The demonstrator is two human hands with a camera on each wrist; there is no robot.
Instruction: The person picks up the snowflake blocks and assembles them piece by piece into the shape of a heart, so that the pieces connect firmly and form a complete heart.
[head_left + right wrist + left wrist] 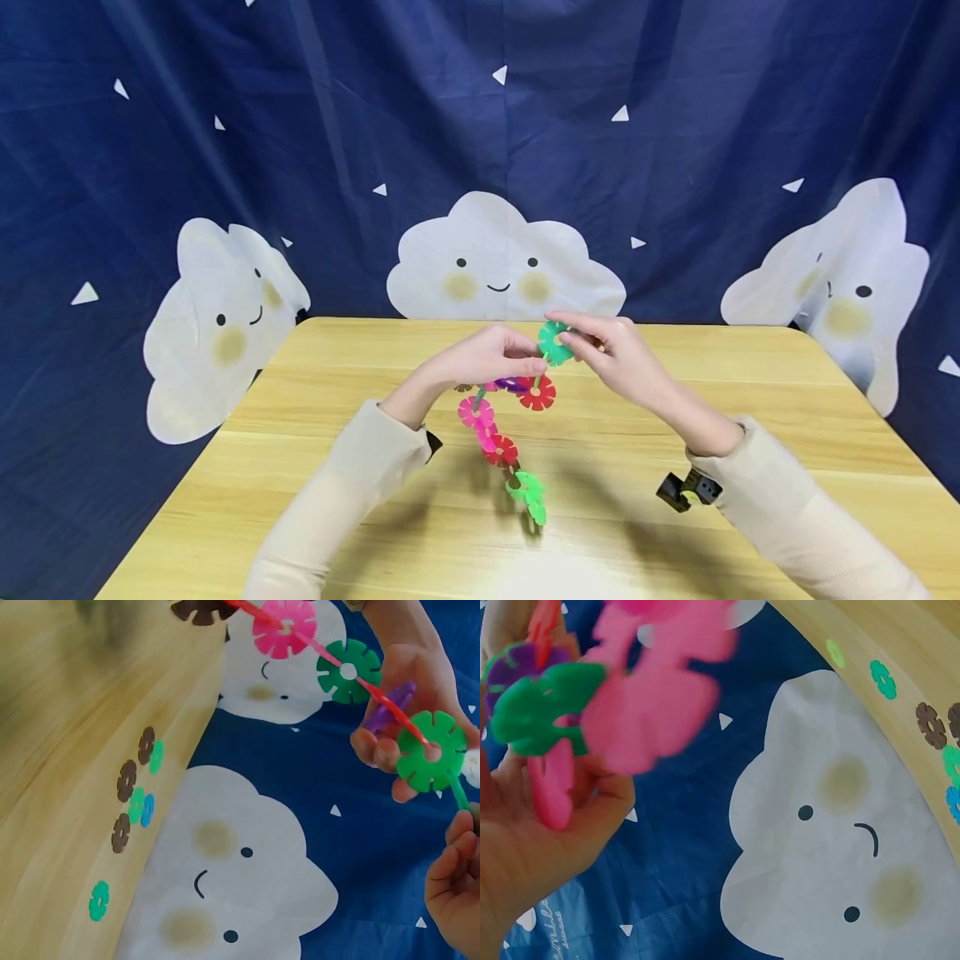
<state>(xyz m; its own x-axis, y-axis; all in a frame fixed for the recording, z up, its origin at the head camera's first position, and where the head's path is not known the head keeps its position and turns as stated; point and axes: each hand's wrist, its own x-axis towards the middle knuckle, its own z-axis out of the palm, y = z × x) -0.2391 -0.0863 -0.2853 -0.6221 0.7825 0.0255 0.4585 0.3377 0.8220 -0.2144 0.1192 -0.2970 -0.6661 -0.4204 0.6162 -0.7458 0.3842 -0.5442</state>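
A chain of interlocking snowflake discs, with a pink disc [476, 412] and a red disc [537, 392] among them, hangs from my left hand [487, 357] above the table. That hand grips the chain near its upper end, beside a green disc [540, 709] and a purple disc [390, 707]. My right hand [618, 358] pinches a teal-green disc [556, 342] at the top end. The same hand [456, 889] shows at the lower right of the right wrist view. Bright green discs [529, 492] form the low end. The left fingers partly cover the chain.
Loose discs lie on the wooden table [360, 350] in the wrist views, among them a brown disc [126, 780], a blue disc [148, 811] and a teal disc [883, 679]. A dark blue curtain [345, 108] with clouds hangs behind the table.
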